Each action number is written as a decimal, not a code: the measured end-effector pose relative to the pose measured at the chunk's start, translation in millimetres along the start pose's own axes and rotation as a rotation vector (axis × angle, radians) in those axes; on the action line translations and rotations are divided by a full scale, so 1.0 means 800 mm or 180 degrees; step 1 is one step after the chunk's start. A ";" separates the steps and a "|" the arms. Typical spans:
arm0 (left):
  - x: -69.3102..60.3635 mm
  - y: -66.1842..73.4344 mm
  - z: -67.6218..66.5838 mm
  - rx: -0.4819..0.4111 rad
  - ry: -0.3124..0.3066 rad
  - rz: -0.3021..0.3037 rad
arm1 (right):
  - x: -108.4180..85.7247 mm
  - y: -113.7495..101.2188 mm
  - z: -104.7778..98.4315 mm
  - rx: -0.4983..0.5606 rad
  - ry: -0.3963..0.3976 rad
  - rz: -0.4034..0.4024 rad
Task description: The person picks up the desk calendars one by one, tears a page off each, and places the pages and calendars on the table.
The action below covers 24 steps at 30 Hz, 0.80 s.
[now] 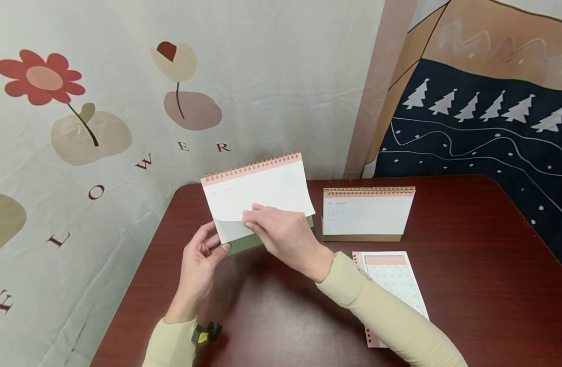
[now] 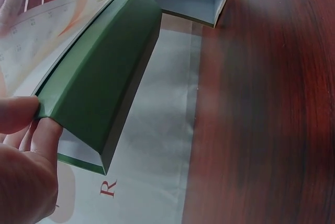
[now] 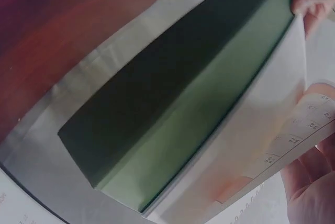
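Observation:
A spiral-bound desk calendar [image 1: 262, 186] with a pink top strip and a green base [image 2: 104, 67] is held tilted above the table's back left. My left hand [image 1: 200, 260] grips its lower left corner, thumb on the front; in the left wrist view that hand [image 2: 26, 169] pinches the base's end. My right hand [image 1: 290, 234] pinches the lower edge of a white front page, which bends away from the sheets behind. From the right wrist, the page's printed side [image 3: 296, 135] shows beside the right hand [image 3: 314, 190], and the green base [image 3: 199, 109] is hollow-looking and dark.
A second spiral calendar [image 1: 368, 214] on a brown base stands to the right on the dark red table [image 1: 482, 265]. In front of it lies a loose calendar sheet [image 1: 391, 280], partly under my right sleeve. A printed cloth [image 1: 271, 76] hangs behind the table.

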State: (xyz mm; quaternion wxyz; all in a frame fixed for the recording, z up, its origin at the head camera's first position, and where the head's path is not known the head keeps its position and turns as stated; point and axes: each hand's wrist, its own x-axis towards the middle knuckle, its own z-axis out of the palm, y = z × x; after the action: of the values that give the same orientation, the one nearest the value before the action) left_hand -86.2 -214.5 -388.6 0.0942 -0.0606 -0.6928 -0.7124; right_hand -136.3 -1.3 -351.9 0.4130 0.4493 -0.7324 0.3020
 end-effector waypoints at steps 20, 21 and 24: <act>-0.001 -0.006 -0.006 -0.0015 0.0152 -0.0014 | 0.033 0.015 -0.045 0.1231 0.0303 0.1344; -0.001 -0.007 -0.007 -0.0014 0.0153 -0.0002 | 0.035 0.016 -0.047 0.1267 0.0298 0.1451; -0.002 -0.009 -0.007 0.0017 0.0148 0.0031 | 0.040 0.021 -0.055 0.1307 0.0271 0.1712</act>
State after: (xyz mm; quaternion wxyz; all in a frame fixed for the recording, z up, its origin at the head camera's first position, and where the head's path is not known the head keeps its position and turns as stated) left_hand -86.0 -220.2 -396.0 0.1139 -0.0470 -0.6921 -0.7112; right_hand -144.7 28.5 -303.9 0.2496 0.3008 -0.7306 0.5598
